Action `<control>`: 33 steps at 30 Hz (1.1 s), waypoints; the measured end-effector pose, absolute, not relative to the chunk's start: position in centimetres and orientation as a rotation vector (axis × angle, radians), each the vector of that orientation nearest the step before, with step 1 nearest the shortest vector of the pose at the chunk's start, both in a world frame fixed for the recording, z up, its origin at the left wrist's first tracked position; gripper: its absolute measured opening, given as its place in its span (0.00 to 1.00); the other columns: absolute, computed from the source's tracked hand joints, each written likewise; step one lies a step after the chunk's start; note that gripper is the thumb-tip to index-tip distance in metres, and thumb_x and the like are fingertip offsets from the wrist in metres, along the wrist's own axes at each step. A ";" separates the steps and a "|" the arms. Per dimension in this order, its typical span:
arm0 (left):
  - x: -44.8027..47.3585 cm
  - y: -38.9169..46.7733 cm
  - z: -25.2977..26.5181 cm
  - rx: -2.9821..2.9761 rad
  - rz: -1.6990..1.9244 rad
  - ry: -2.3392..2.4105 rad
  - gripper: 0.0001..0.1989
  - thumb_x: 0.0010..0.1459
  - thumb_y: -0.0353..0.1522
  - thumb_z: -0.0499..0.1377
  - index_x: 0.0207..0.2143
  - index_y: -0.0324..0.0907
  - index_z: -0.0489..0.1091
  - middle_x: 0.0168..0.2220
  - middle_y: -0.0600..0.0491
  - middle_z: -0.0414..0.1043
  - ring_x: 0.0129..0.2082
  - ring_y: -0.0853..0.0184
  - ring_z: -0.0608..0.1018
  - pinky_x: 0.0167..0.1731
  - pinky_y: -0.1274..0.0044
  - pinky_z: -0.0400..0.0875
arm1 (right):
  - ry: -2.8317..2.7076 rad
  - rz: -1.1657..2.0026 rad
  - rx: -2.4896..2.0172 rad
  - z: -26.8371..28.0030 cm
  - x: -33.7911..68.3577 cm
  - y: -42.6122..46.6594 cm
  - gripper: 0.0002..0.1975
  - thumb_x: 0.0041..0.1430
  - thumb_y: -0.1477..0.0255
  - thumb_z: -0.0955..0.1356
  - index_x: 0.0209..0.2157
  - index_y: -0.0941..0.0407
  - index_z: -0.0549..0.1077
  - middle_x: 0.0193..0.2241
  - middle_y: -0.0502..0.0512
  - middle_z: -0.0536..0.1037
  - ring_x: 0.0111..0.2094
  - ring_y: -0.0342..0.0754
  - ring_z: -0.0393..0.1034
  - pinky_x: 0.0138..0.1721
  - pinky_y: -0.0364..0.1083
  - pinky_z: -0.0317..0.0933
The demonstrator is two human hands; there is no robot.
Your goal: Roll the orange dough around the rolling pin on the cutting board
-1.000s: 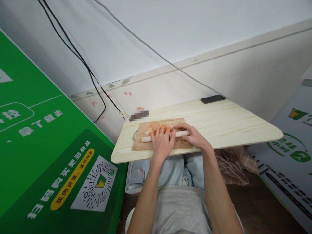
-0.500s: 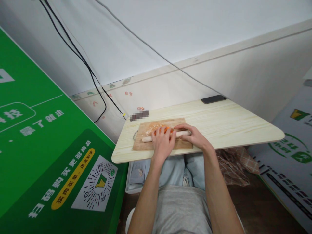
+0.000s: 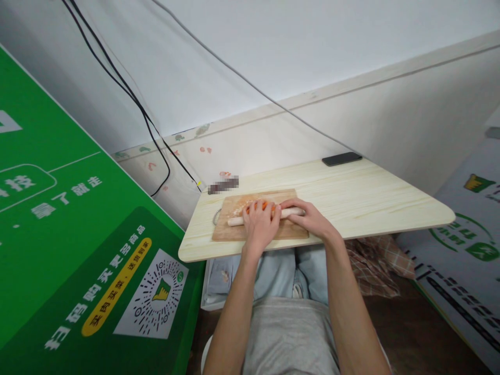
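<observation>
A wooden cutting board (image 3: 281,235) lies near the front edge of the table, dusted with white powder toward its back left. Across it rests a pale wooden rolling pin (image 3: 235,222). My left hand (image 3: 262,223) bends over the pin's middle, its fingertips reaching onto a soft-looking orange piece (image 3: 268,205), whose kind I cannot make out. Around the pin's right part, my right hand (image 3: 311,217) is closed, with its fingers reaching toward the orange piece. Both hands cover much of the orange piece, so its full shape is hidden.
The light wood-patterned table (image 3: 371,192) stands against the wall. A black phone (image 3: 342,159) lies at its back edge; a blurred dark item (image 3: 223,185) is at the back left. Cables (image 3: 144,112) hang on the wall. A green printed panel (image 3: 117,229) rises at the left.
Both hands stay on the rolling pin in almost the same place. The right fingers have shifted very slightly to the left, and the view has barely moved.
</observation>
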State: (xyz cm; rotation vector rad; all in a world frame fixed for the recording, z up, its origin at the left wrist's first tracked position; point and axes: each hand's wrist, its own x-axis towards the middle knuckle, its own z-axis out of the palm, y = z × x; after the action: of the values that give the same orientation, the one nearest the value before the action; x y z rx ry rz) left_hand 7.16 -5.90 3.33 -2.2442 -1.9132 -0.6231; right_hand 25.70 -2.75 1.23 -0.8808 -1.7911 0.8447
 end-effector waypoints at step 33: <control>7.2 -5.1 3.5 -2.256 -0.598 -1.922 0.22 0.77 0.45 0.47 0.55 0.53 0.78 0.60 0.50 0.79 0.61 0.55 0.73 0.64 0.59 0.59 | -1.736 0.919 -0.977 1.9 25.5 -3.1 0.16 0.57 0.68 0.69 0.44 0.53 0.87 0.47 0.55 0.88 0.53 0.58 0.80 0.65 0.56 0.66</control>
State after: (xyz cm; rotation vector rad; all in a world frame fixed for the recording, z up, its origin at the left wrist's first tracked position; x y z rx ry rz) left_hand 7.18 -5.11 3.51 -2.2557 -1.9225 -0.5985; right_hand 25.54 -3.14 1.94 -0.9765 -1.7356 0.9190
